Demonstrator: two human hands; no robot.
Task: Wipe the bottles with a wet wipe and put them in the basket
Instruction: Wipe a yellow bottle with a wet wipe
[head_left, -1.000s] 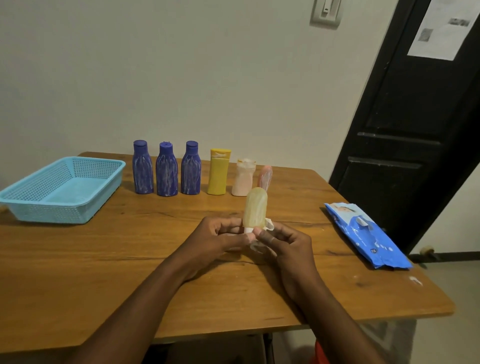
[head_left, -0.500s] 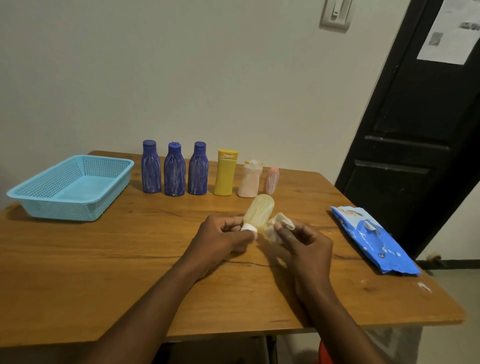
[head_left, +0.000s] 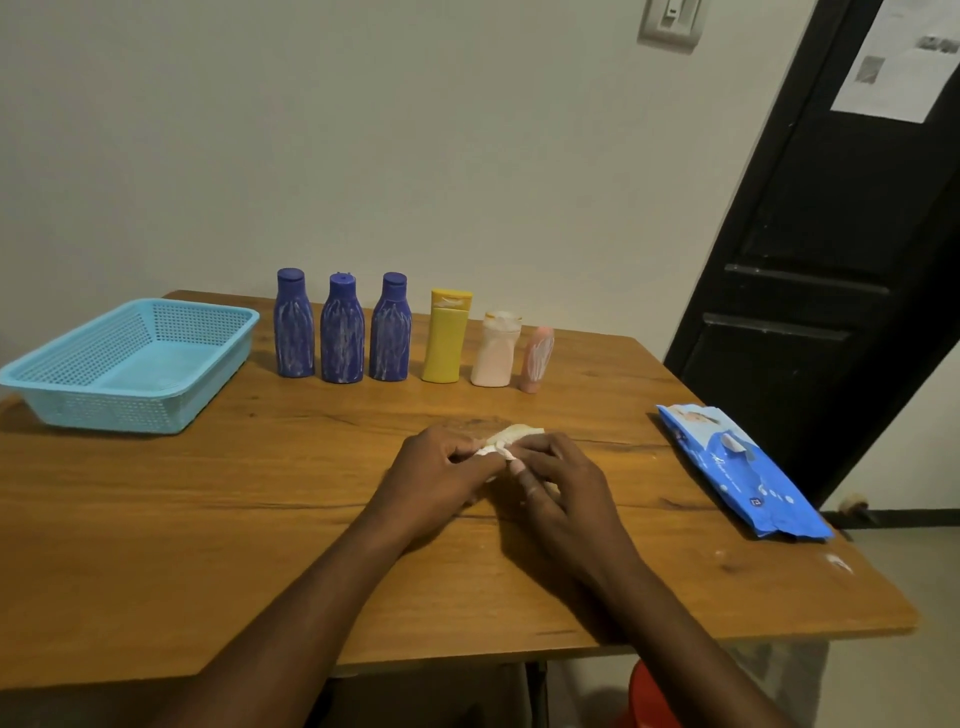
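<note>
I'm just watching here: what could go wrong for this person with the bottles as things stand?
The pale bottle is small and partly covered by a wet wipe between the left hand and right hand; it might slip out. The slim pink bottle at the row's end looks easy to topple when reached for. The blue wipes pack lies near the right edge of the table and could get knocked off.

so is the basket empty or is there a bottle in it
Empty: the basket shows only its bare mesh floor, with nothing lying inside.
</note>
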